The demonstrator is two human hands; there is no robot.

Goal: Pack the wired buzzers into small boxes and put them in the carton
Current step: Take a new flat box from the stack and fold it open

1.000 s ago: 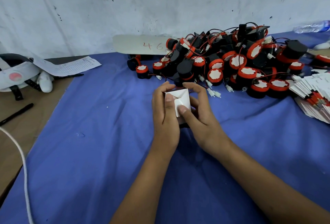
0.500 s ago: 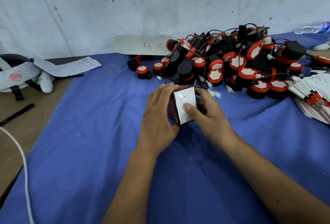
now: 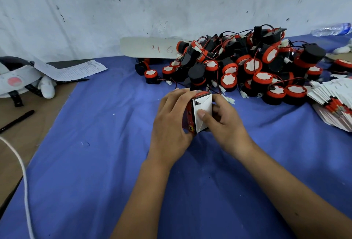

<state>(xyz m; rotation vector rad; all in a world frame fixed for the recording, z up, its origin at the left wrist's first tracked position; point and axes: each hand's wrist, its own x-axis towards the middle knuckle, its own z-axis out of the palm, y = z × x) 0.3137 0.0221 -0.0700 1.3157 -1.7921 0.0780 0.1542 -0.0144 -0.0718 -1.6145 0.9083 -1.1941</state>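
Note:
A small red box with white end flaps sits between both hands at the middle of the blue cloth. My left hand grips its red side, fingers curled over the top. My right hand holds the other side, with the thumb pressing on the white flaps. Behind the hands lies a big pile of black and red wired buzzers with white connectors. A stack of flat unfolded boxes lies at the right edge. No carton is in view.
The blue cloth covers the table; bare brown tabletop shows at the left. There lie a black pen, a white cord, a headset and a printed sheet. A strip marked 46 leans on the wall.
The box has been turned so its red side faces left and its white flapped end faces me. My right thumb has moved down onto the flaps. Both hands shifted slightly right.

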